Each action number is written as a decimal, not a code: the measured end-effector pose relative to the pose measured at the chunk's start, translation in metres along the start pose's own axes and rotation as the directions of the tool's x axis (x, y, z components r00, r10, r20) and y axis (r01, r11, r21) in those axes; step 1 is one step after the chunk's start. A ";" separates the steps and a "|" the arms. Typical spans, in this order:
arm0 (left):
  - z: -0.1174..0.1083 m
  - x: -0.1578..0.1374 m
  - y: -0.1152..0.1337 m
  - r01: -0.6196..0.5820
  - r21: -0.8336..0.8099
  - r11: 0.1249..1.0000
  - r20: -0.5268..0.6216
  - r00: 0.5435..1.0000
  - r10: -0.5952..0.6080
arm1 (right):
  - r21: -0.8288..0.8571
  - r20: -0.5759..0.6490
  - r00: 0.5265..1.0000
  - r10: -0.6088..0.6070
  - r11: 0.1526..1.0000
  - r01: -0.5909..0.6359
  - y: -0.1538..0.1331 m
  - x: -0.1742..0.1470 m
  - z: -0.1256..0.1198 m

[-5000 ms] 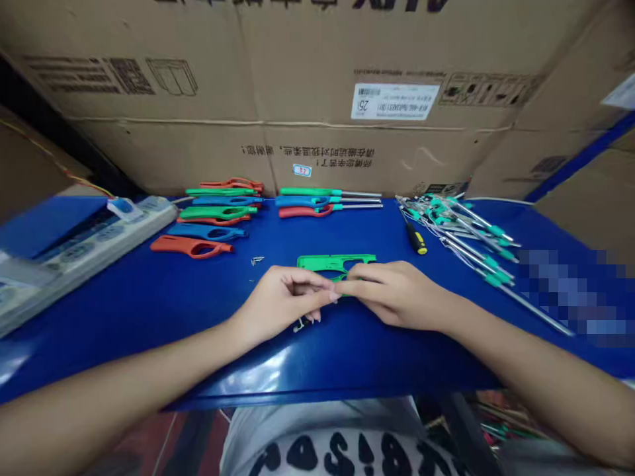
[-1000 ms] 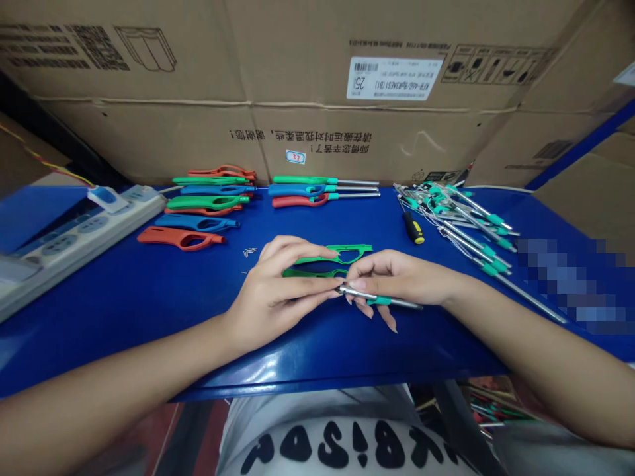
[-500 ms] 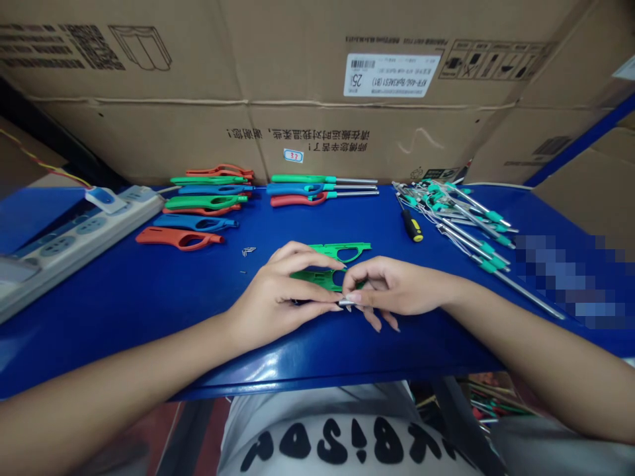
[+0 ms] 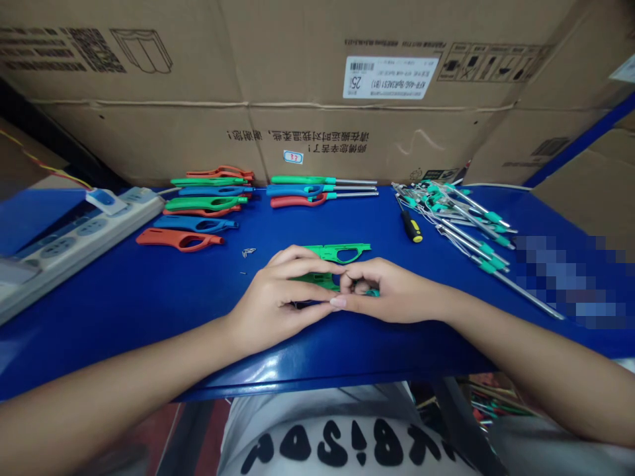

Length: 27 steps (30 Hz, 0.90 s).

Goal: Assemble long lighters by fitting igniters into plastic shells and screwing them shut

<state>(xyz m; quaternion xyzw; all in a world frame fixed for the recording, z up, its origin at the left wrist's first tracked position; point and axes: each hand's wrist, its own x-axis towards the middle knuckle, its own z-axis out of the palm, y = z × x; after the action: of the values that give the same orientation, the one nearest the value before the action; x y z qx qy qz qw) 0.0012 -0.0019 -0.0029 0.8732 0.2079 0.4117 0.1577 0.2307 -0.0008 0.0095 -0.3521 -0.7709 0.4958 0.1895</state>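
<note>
My left hand [image 4: 278, 294] is closed in a pinch near the front middle of the table, its fingertips meeting those of my right hand [image 4: 391, 291]. What the left fingertips hold is hidden. Between the curled fingers of my right hand shows a small teal plastic piece [image 4: 372, 292]; the rest of it is covered. Just beyond the hands lies a green lighter shell half [image 4: 327, 252] with a trigger loop. A second green shell half [image 4: 317, 280] is partly hidden under my left fingers. Several tiny screws [image 4: 249, 252] lie left of the shells.
Red, blue and green lighter handles [image 4: 196, 223] lie at the back left, near a power strip [image 4: 89, 228]. Lighters with metal tubes [image 4: 354, 188] lie at back centre. A black and yellow screwdriver [image 4: 411, 227] sits beside a pile of metal tubes [image 4: 476, 228]. Cardboard [image 4: 297, 79] stands behind.
The short metal piece seen between my fingertips is now covered. My right thumb has moved left against the left fingertips, the other right fingers have curled in, and a teal piece now shows.
</note>
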 end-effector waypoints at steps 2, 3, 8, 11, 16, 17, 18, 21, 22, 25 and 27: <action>-0.002 0.001 0.000 -0.002 -0.011 1.000 -0.010 1.000 0.002 | -0.020 -0.021 0.999 -0.039 0.999 0.038 0.000 -0.001 0.000; -0.003 0.001 -0.001 0.003 -0.021 1.000 -0.007 1.000 -0.003 | -0.034 -0.038 0.998 -0.052 0.998 0.051 0.000 -0.001 -0.001; -0.011 0.002 -0.006 0.180 -0.070 0.981 0.068 0.982 -0.175 | -0.041 -0.136 0.988 -0.080 0.996 0.075 -0.004 -0.004 -0.012; -0.013 0.003 -0.008 0.415 -0.051 0.909 0.113 0.906 -0.407 | 0.007 -0.160 0.983 -0.084 0.996 0.086 -0.004 -0.004 -0.020; -0.011 0.004 -0.012 0.609 -0.130 0.783 0.172 0.791 -0.587 | -0.025 -0.196 0.978 -0.070 0.997 0.066 0.001 -0.005 -0.032; -0.010 0.004 -0.013 0.603 -0.152 0.783 0.172 0.796 -0.580 | -0.051 -0.198 0.978 -0.065 0.997 0.056 0.003 -0.006 -0.034; -0.009 0.004 -0.014 0.593 -0.166 0.788 0.168 0.804 -0.570 | -0.084 -0.196 0.979 -0.061 0.995 0.045 0.004 -0.006 -0.036; -0.008 0.003 -0.017 0.544 -0.151 0.826 0.141 0.838 -0.527 | -0.187 -0.169 0.984 -0.053 0.982 0.021 0.006 -0.010 -0.041; -0.008 0.003 -0.018 0.525 -0.123 0.842 0.133 0.850 -0.510 | -0.213 -0.150 0.987 -0.050 0.977 0.017 0.006 -0.010 -0.042; -0.008 0.001 -0.018 0.441 -0.023 0.897 0.131 0.891 -0.435 | -0.284 -0.088 0.995 -0.037 0.959 0.011 0.005 -0.013 -0.044; -0.008 0.001 -0.018 0.388 0.029 0.921 0.163 0.907 -0.387 | -0.334 -0.049 0.999 -0.018 0.943 0.001 0.004 -0.013 -0.045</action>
<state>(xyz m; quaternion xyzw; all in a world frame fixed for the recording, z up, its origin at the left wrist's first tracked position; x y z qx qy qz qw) -0.0088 0.0148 -0.0053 0.8453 0.3625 0.2986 0.2547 0.2697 0.0192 0.0259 -0.3879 -0.8403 0.3480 0.1492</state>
